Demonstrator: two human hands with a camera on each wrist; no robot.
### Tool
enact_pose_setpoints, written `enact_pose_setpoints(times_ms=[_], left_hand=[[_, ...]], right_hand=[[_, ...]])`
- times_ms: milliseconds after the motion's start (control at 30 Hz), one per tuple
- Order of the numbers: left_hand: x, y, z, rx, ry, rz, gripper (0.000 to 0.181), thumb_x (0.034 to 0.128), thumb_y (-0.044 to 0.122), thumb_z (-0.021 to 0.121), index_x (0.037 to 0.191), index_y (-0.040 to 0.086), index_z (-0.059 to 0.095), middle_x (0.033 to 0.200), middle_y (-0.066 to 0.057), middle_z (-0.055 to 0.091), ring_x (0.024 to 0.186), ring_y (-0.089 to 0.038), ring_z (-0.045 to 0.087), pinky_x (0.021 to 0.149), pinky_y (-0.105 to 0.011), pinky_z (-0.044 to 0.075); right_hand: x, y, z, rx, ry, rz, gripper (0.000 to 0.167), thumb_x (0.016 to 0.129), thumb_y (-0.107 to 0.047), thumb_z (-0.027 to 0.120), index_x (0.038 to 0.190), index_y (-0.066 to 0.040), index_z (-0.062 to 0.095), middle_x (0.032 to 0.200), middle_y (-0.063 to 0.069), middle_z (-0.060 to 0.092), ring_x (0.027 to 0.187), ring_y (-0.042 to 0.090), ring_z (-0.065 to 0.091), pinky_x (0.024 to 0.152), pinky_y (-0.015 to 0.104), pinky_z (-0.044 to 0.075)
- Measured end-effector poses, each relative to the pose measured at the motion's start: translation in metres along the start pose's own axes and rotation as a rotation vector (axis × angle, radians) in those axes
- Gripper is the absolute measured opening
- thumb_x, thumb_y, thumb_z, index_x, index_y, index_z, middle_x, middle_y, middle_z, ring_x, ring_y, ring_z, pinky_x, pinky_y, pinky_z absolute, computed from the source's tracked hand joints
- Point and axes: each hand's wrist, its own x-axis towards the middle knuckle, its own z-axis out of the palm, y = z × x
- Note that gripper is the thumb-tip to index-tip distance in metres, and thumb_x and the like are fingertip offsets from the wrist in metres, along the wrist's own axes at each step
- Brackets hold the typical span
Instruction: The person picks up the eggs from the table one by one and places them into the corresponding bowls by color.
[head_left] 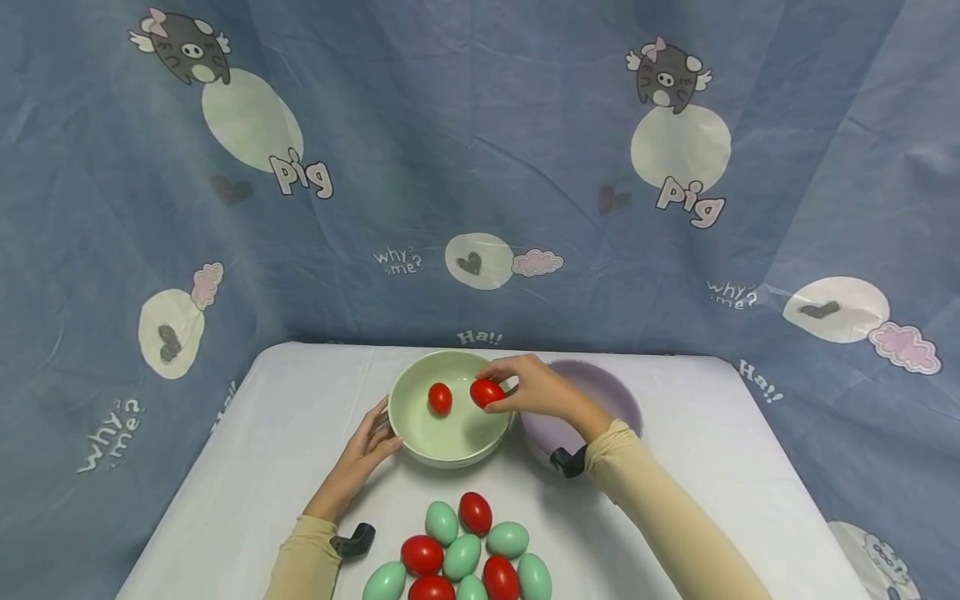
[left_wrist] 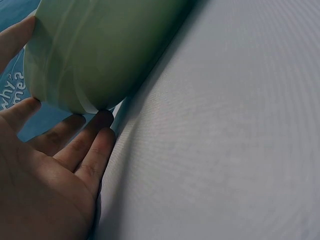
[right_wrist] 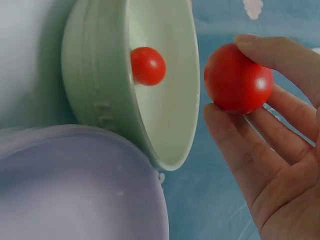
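Note:
My right hand (head_left: pixel 543 392) pinches a red egg (head_left: pixel 485 393) between thumb and fingers, above the right part of the pale green bowl (head_left: pixel 450 443). In the right wrist view, the held egg (right_wrist: pixel 235 79) is clear of the bowl's rim. Another red egg (head_left: pixel 440 398) lies inside the green bowl. On the bowl's left side rests my left hand (head_left: pixel 366 450); in the left wrist view its spread, fairly straight fingertips (left_wrist: pixel 75 120) touch the outer wall. A purple bowl (head_left: pixel 621 400) stands just right of the green one, partly hidden by my right forearm.
Several red eggs (head_left: pixel 422 554) and mint green eggs (head_left: pixel 508 539) lie grouped on the white tabletop (head_left: pixel 645 542) at the near side. A blue printed cloth (head_left: pixel 465 167) hangs behind the table.

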Motion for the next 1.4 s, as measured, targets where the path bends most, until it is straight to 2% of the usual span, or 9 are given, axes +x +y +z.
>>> enact_pose_setpoints(times_ms=[167, 333, 467, 733, 1000, 1133, 1233, 1400], left_hand=[[0.0, 0.0, 0.0, 0.004, 0.006, -0.009, 0.076, 0.1027, 0.032, 0.065, 0.164, 0.036, 0.021, 0.169, -0.015, 0.03, 0.152, -0.04, 0.038, 0.121, -0.061, 0.036], [0.0, 0.0, -0.001, 0.009, 0.011, -0.008, 0.077, 0.1024, 0.032, 0.066, 0.165, 0.034, 0.021, 0.168, -0.015, 0.031, 0.152, -0.039, 0.038, 0.121, -0.06, 0.037], [0.0, 0.0, -0.001, 0.008, 0.014, 0.0, 0.077, 0.1026, 0.03, 0.065, 0.165, 0.033, 0.021, 0.168, -0.016, 0.032, 0.152, -0.04, 0.039, 0.12, -0.06, 0.037], [-0.001, -0.001, 0.0, 0.02, 0.019, 0.006, 0.076, 0.1023, 0.03, 0.066, 0.164, 0.034, 0.022, 0.168, -0.015, 0.031, 0.15, -0.04, 0.041, 0.12, -0.06, 0.038], [-0.001, 0.002, 0.001, 0.02, 0.024, 0.005, 0.077, 0.1017, 0.03, 0.067, 0.165, 0.033, 0.022, 0.168, -0.015, 0.033, 0.148, -0.038, 0.045, 0.12, -0.058, 0.039], [-0.003, 0.001, 0.002, -0.004, 0.016, -0.003, 0.076, 0.1023, 0.029, 0.066, 0.165, 0.033, 0.022, 0.168, -0.015, 0.032, 0.15, -0.039, 0.042, 0.12, -0.059, 0.038], [-0.004, 0.0, 0.001, -0.017, 0.009, -0.015, 0.075, 0.1028, 0.03, 0.065, 0.164, 0.035, 0.022, 0.169, -0.014, 0.03, 0.151, -0.038, 0.04, 0.121, -0.06, 0.036], [-0.002, 0.001, 0.0, -0.022, -0.001, -0.002, 0.075, 0.1031, 0.03, 0.065, 0.164, 0.036, 0.022, 0.169, -0.013, 0.031, 0.152, -0.038, 0.04, 0.121, -0.061, 0.036]], right_hand=[[0.017, 0.002, 0.001, -0.054, -0.012, 0.042, 0.043, 0.085, -0.016, 0.085, 0.126, -0.009, 0.072, 0.121, 0.009, 0.076, 0.112, 0.026, 0.071, 0.095, 0.042, 0.062], [0.034, 0.005, 0.005, -0.089, -0.033, 0.119, 0.044, 0.084, -0.02, 0.086, 0.126, -0.013, 0.073, 0.12, 0.005, 0.077, 0.115, 0.023, 0.069, 0.099, 0.04, 0.057], [0.045, 0.009, 0.011, -0.093, -0.05, 0.144, 0.043, 0.084, -0.018, 0.085, 0.124, -0.013, 0.073, 0.121, 0.005, 0.076, 0.116, 0.024, 0.067, 0.104, 0.04, 0.053], [0.066, 0.018, 0.022, -0.156, -0.092, 0.129, 0.042, 0.083, -0.013, 0.085, 0.123, -0.008, 0.074, 0.116, 0.006, 0.078, 0.108, 0.02, 0.073, 0.098, 0.032, 0.057], [0.082, 0.021, 0.028, -0.16, -0.106, 0.194, 0.041, 0.083, -0.012, 0.086, 0.121, -0.005, 0.073, 0.113, 0.007, 0.078, 0.101, 0.018, 0.071, 0.088, 0.027, 0.057], [0.086, 0.02, 0.031, -0.18, -0.116, 0.202, 0.038, 0.083, -0.01, 0.085, 0.119, -0.005, 0.074, 0.11, 0.008, 0.078, 0.097, 0.016, 0.069, 0.084, 0.025, 0.055], [0.089, 0.02, 0.034, -0.194, -0.121, 0.213, 0.039, 0.083, -0.009, 0.086, 0.119, -0.004, 0.074, 0.11, 0.008, 0.078, 0.095, 0.016, 0.068, 0.085, 0.025, 0.056], [0.095, 0.021, 0.038, -0.228, -0.133, 0.249, 0.042, 0.082, -0.007, 0.086, 0.122, -0.003, 0.073, 0.114, 0.009, 0.076, 0.097, 0.017, 0.067, 0.089, 0.029, 0.058]])
